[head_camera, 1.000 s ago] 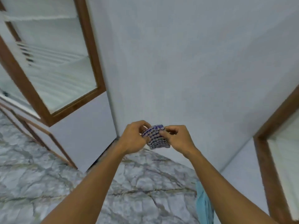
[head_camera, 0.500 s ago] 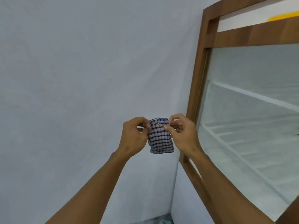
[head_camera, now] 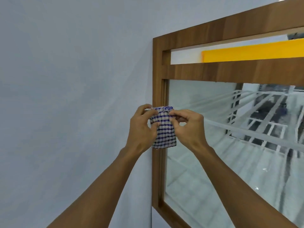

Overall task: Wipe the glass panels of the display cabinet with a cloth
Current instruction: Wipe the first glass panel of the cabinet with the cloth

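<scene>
A folded blue-and-white checked cloth (head_camera: 164,129) hangs between both hands in front of me. My left hand (head_camera: 141,127) pinches its left edge and my right hand (head_camera: 187,127) pinches its right edge near the top. Behind the cloth stands the display cabinet's brown wooden frame (head_camera: 157,71). Its large glass panel (head_camera: 205,162) stretches to the right and shows white wire shelves inside. The cloth is held in the air in front of the frame's left post; I cannot tell if it touches it.
A plain pale grey wall (head_camera: 74,79) fills the left half of the view. Above the big pane a narrow upper opening (head_camera: 185,55) shows a yellow board (head_camera: 255,51). Reflections streak the glass at the right.
My view has swung up and to the right, from the floor and the left cabinet to this cabinet door. Both hands keep pinching the cloth, which now hangs longer and sits before the frame.
</scene>
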Tool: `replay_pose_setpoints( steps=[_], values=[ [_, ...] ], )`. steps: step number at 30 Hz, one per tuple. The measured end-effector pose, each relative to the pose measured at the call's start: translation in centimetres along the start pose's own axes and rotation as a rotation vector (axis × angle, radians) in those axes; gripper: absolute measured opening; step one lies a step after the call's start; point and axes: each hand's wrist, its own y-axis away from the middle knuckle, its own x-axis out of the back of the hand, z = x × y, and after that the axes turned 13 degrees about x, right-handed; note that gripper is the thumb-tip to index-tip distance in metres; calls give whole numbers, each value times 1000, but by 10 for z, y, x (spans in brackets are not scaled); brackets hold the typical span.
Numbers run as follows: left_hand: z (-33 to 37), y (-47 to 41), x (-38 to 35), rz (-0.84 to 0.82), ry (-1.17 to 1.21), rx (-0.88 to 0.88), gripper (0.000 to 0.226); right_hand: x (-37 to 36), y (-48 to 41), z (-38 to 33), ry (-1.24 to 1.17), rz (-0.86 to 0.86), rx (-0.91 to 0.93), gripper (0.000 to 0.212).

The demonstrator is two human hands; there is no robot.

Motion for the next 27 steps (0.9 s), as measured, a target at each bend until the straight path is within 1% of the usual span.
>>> replay_pose_setpoints(
  steps=[6,8,10,12,14,16,18,19,21,23,25,27],
  values=[
    [5,-64,-59,115,73,-141,35,-4,-47,37,475,147,297,23],
    [8,-78,-78,143,105,-183,32,-2,-56,45,635,180,343,22],
    [7,-85,-94,193,133,-187,29,-3,-58,49,744,190,381,21],
    [4,-87,-107,278,102,-180,32,-6,-61,52,820,201,395,24],
    [-3,-89,-121,358,81,-244,35,-8,-64,54,866,238,391,17],
    [-7,-86,-135,322,155,-299,36,-11,-66,55,905,272,380,12],
    [-8,-80,-145,202,236,-351,47,-15,-68,57,951,297,387,17],
    [-10,-79,-149,143,244,-376,50,-17,-68,58,971,302,400,20],
    [-17,-83,-156,79,225,-415,54,-16,-66,62,997,281,455,16],
    [-25,-89,-161,63,208,-437,58,-12,-54,67,1023,262,531,16],
    [-26,-93,-162,89,215,-412,59,-7,-36,68,1088,239,580,20],
    [-11,-93,-163,113,226,-341,60,-2,-21,66,1165,220,542,29]
  ],
)
